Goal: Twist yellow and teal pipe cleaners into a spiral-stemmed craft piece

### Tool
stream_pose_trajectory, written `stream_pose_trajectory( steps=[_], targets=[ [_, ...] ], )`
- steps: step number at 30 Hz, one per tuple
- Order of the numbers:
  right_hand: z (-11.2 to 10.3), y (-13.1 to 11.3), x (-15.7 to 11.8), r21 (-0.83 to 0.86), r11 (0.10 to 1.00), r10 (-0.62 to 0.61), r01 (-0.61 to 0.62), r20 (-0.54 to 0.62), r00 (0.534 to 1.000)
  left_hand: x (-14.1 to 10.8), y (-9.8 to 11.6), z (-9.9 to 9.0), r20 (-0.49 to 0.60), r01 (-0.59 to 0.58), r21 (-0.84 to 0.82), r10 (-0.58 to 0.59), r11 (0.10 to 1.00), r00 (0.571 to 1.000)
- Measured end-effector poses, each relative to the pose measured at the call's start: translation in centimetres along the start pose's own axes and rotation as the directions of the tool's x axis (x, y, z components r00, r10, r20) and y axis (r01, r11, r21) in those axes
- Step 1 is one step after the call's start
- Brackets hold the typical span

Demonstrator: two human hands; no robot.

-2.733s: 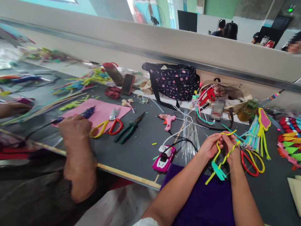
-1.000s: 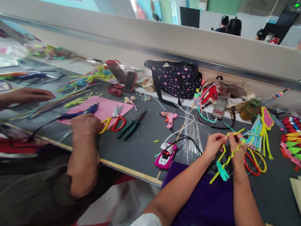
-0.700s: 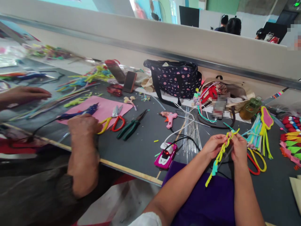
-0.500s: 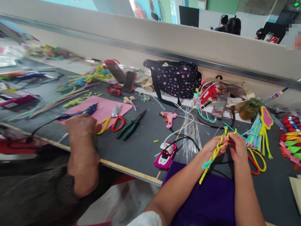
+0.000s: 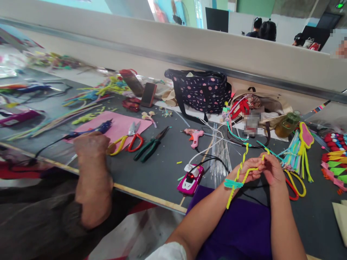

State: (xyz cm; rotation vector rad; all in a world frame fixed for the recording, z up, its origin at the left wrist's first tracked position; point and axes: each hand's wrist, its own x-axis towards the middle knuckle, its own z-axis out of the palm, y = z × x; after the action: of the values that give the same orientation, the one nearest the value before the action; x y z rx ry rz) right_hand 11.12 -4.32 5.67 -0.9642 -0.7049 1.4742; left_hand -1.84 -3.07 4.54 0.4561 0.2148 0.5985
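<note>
A twisted yellow pipe cleaner (image 5: 230, 200) is pinched between the fingertips of my left hand (image 5: 251, 169) and my right hand (image 5: 273, 169). Turquoise pipe cleaner (image 5: 233, 184) is wound around it near its lower end, by my left wrist. From that wrap two yellow strands fork upward: one stands free with a turquoise tip, the other bends across into my fingers. A short yellow end curls up above my right fingertips. Both hands are closed, close together above the table. Scissors (image 5: 298, 184) with red and yellow handles lie beside my right wrist.
A pink glue gun (image 5: 197, 137), a magenta power strip (image 5: 190, 180), clear sticks (image 5: 219, 159) and green-handled pliers (image 5: 151, 144) lie left of my hands. Another person's hand (image 5: 92, 146) rests at a pink sheet (image 5: 119, 124). Behind stand a dotted bag (image 5: 203, 90) and a bottle (image 5: 287, 123).
The two yellow strands have spread apart, the free one moving left. The turquoise wrap has shifted left and turned more level. My hands stay nearly in place.
</note>
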Motion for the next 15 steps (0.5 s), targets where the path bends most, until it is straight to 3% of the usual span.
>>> stream_pose_trajectory(
  steps=[7, 11, 15],
  targets=[
    [0.28, -0.03, -0.21, -0.011, 1.000, -0.019, 0.019, -0.008, 1.000, -0.17, 0.12, -0.10, 0.035, 0.006, -0.016, -0.005, 1.000, 0.999],
    [0.26, 0.03, -0.02, -0.010, 0.999, -0.037, 0.037, 0.050, 0.998, -0.14, 0.07, -0.16, 0.072, 0.002, -0.030, 0.000, 1.000, 0.997],
    [0.27, 0.22, 0.17, -0.026, 0.997, -0.065, 0.067, 0.061, 0.996, -0.08, -0.04, -0.34, 0.030, 0.015, -0.026, -0.014, 1.000, 0.999]
  ],
)
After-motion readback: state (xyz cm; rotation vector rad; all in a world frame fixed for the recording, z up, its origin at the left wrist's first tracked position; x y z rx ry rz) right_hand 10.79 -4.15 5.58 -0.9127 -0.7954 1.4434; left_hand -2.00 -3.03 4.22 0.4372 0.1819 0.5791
